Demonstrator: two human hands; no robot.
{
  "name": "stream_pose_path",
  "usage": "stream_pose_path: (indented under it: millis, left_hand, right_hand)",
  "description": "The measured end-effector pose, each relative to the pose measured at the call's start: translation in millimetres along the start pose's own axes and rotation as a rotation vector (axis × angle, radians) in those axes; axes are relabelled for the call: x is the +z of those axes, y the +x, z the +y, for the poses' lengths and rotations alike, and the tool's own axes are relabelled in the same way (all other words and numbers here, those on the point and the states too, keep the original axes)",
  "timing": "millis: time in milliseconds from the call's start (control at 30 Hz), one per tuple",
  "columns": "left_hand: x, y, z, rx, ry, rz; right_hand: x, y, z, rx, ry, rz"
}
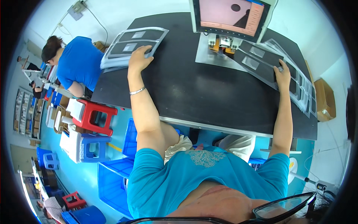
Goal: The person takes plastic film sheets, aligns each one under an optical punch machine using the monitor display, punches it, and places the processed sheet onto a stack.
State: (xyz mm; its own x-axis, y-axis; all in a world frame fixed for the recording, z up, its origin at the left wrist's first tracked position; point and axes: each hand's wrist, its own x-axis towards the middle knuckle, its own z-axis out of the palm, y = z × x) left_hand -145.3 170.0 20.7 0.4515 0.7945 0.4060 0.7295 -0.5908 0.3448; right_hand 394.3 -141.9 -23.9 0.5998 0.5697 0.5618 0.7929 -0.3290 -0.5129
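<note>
On the left of the black table lies a stack of thin dark sheets with clear edges and pale rectangular windows. My left hand rests on the top sheet near the stack's right edge, fingers spread. At the right, my right hand has its thumb and fingers at the edge of a similar dark sheet, gripping it. The sheet's far left corner reaches the small machine head below the monitor. Beneath and right of it lie more overlapping sheets, partly hidden by my hand.
A monitor stands at the table's back over a metal plate. A person in blue bends beside the table's left end. Red stool, blue crates stand lower left; a cardboard box is at right.
</note>
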Motion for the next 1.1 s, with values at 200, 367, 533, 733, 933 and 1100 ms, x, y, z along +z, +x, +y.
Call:
stream_pose_path:
  millis: [200,367,533,733,933,1100]
  left_hand:
    - [-4,-9,-5,-0.018,0.045,-0.009]
    - [-18,-10,12,-0.099,-0.006,0.014]
    - [-27,-3,24,-0.243,0.054,0.094]
    - [-14,-10,26,-0.102,-0.029,-0.016]
    - [-2,-10,15,-0.026,0.108,0.077]
    - [-2,-11,19,-0.040,0.154,0.050]
  right_hand:
    - [-45,14,36,-0.040,-0.238,-0.091]
    - [-53,12,60,-0.002,-0.495,0.000]
    - [-39,13,31,-0.098,-0.353,0.009]
    - [-25,10,19,-0.175,-0.216,-0.013]
    - [-23,9,26,-0.177,-0.185,-0.040]
    - [-21,6,19,-0.158,-0.153,-0.046]
